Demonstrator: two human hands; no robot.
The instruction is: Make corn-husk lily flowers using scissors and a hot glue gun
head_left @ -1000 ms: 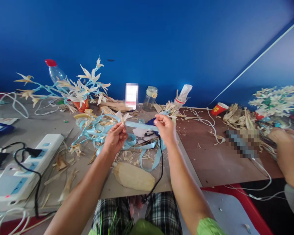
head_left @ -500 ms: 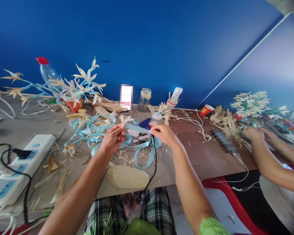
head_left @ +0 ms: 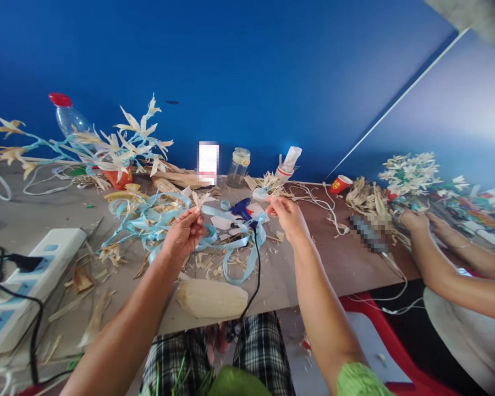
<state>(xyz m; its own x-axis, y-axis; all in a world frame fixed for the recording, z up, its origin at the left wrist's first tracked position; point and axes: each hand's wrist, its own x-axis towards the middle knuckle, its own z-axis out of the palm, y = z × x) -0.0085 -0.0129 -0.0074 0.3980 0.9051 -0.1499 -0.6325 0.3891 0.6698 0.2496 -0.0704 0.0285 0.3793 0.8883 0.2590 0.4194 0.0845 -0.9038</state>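
Observation:
My left hand (head_left: 185,230) pinches a small pale corn-husk flower (head_left: 200,201) upright between thumb and fingertips. A light blue ribbon (head_left: 214,211) stretches rightward from near that flower. My right hand (head_left: 287,215) is raised to the right with thumb and fingers pressed together; whatever they may grip is too small to see. Between my hands lies a blue glue gun (head_left: 241,209) with its black cord (head_left: 257,269) running off the table's front edge. Tangled ribbon and husk-flower stems (head_left: 134,223) lie beside my left hand. Before me rests a broad husk piece (head_left: 212,298).
A power strip (head_left: 45,264) lies at left, near a flower branch in a red cup (head_left: 119,179). Behind stand a glass jar (head_left: 238,165) and a clear bottle (head_left: 71,121). At right are a fallen red cup (head_left: 340,184) and another person's hands (head_left: 414,220).
My right hand has moved right and up, away from the ribbon and glue gun. My left hand keeps the flower. The whole view has shifted slightly.

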